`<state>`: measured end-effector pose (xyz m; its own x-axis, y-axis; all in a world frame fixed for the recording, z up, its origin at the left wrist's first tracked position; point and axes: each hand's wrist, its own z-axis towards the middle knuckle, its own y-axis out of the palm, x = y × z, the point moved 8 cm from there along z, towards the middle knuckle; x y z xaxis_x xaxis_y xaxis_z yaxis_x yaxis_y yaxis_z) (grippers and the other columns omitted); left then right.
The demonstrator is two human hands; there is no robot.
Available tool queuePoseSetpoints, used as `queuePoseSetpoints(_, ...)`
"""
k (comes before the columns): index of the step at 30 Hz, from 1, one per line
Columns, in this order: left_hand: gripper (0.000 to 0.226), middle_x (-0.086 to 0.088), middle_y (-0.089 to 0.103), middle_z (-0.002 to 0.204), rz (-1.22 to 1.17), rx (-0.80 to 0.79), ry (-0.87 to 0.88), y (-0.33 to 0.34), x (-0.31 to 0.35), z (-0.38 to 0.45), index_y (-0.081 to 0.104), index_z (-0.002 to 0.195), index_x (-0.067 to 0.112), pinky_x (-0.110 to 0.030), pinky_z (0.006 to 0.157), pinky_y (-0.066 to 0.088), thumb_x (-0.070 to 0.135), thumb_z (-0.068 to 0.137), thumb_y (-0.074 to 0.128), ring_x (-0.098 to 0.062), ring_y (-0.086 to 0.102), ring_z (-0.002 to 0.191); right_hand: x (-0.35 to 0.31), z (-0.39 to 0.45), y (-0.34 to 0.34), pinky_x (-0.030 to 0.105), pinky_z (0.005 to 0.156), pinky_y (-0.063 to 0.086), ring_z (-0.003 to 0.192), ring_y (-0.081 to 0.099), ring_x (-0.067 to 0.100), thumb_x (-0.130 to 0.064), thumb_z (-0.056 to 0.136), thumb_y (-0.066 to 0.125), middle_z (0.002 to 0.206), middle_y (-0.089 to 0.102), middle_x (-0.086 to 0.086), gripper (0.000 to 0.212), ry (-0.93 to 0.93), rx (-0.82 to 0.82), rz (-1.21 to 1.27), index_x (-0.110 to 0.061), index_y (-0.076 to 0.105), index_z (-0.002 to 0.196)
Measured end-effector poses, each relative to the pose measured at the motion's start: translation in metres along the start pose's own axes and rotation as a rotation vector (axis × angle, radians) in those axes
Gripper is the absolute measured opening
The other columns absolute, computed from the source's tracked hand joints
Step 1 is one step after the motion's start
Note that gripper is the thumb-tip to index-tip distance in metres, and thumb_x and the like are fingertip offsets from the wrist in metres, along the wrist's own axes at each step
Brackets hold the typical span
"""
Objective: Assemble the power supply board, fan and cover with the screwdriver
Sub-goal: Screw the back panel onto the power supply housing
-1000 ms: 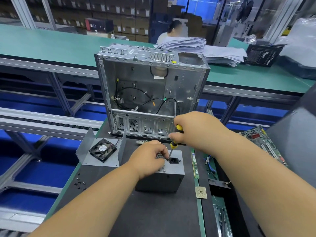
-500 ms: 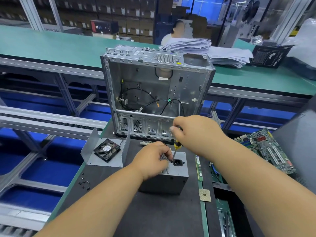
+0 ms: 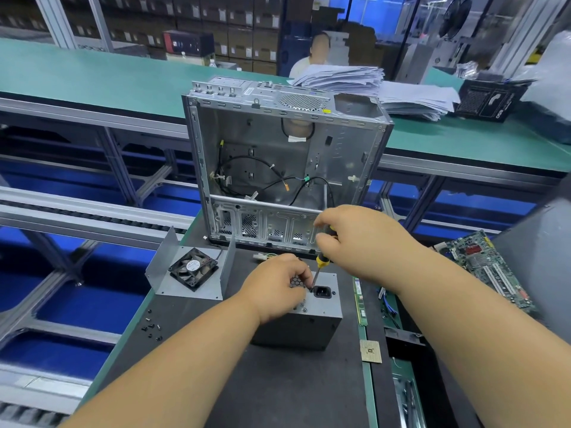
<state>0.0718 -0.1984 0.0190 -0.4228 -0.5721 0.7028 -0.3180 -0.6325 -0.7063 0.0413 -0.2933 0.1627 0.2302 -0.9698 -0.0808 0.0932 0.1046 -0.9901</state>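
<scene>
On the dark work mat [image 3: 216, 381] at the near edge of the bench, an open metal computer case [image 3: 284, 168] stands upright with its bare interior facing the camera, black cables looped across its back wall. Just in front of it sits the grey power supply box [image 3: 306, 325], its top face showing a black power socket [image 3: 322, 292] — both hands meet over this face. The left hand [image 3: 275, 288] rests on the box top from the near left, fingers curled down with the fingertips bunched close beside the screwdriver's tip; whether they pinch a screw cannot be told. The right hand [image 3: 358, 242] comes in from the right and above, fingers wrapped round the handle of the yellow-and-black screwdriver [image 3: 321, 264], which stands nearly upright, its thin shaft pointing down to a spot just left of the socket.

Left of the box, well apart from either hand, a bent metal cover plate [image 3: 188, 273] lies on the mat with the black fan [image 3: 193, 268] resting on it, tilted. A green circuit board [image 3: 491, 273] lies off to the right, a narrow memory stick [image 3: 360, 301] runs along the mat's right edge, and a square processor chip [image 3: 370, 351] sits nearer the camera. Small black screws [image 3: 153, 329] are scattered on the mat's left side — apart from everything else.
</scene>
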Motion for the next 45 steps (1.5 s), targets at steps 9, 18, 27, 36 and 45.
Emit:
queuePoseSetpoints(9, 0.024, 0.015, 0.053, 0.089, -0.001, 0.009, 0.001, -0.001, 0.0, 0.0, 0.064, 0.078, 0.036, -0.016, 0.066, 0.033, 0.013, 0.071, 0.059, 0.003, 0.047, 0.087, -0.007, 0.002, 0.003, 0.03, 0.058, 0.04, 0.08, 0.058, 0.02, -0.055, 0.099, 0.033, 0.078, 0.06, -0.006, 0.036, -0.04, 0.058, -0.138, -0.029, 0.059, 0.103)
queuePoseSetpoints(18, 0.02, 0.013, 0.056, 0.093, -0.011, -0.008, 0.005, -0.001, 0.001, -0.001, 0.063, 0.077, 0.035, -0.024, 0.071, 0.039, 0.016, 0.071, 0.06, -0.002, 0.05, 0.088, -0.006, 0.003, 0.0, 0.031, 0.054, 0.038, 0.071, 0.053, 0.019, -0.049, 0.097, 0.045, 0.067, 0.049, -0.008, 0.025, -0.044, 0.067, -0.091, -0.026, 0.051, 0.107)
queuePoseSetpoints(27, 0.021, 0.015, 0.056, 0.09, 0.009, 0.029, 0.027, -0.002, 0.003, 0.0, 0.056, 0.069, 0.042, -0.029, 0.082, 0.047, 0.028, 0.074, 0.071, -0.003, 0.053, 0.09, -0.006, 0.0, 0.001, 0.034, 0.065, 0.044, 0.089, 0.053, 0.02, -0.031, 0.092, 0.048, 0.103, 0.053, -0.004, 0.028, -0.036, 0.07, 0.095, -0.027, 0.051, 0.12)
queuePoseSetpoints(36, 0.017, 0.015, 0.056, 0.091, 0.011, 0.023, 0.027, -0.002, 0.003, 0.0, 0.06, 0.073, 0.039, -0.031, 0.084, 0.047, 0.029, 0.074, 0.072, -0.003, 0.053, 0.092, -0.001, -0.003, 0.003, 0.034, 0.063, 0.044, 0.081, 0.054, 0.02, -0.035, 0.093, 0.043, 0.096, 0.057, -0.005, 0.024, -0.005, 0.079, 0.091, -0.025, 0.051, 0.114)
queuePoseSetpoints(45, 0.014, 0.017, 0.056, 0.089, 0.001, 0.025, 0.024, -0.002, 0.002, 0.0, 0.06, 0.074, 0.038, -0.028, 0.081, 0.047, 0.029, 0.073, 0.071, 0.0, 0.053, 0.091, 0.002, -0.002, 0.004, 0.031, 0.06, 0.044, 0.076, 0.057, 0.018, -0.051, 0.097, 0.038, 0.079, 0.062, -0.006, 0.03, 0.015, 0.096, -0.006, -0.027, 0.054, 0.094)
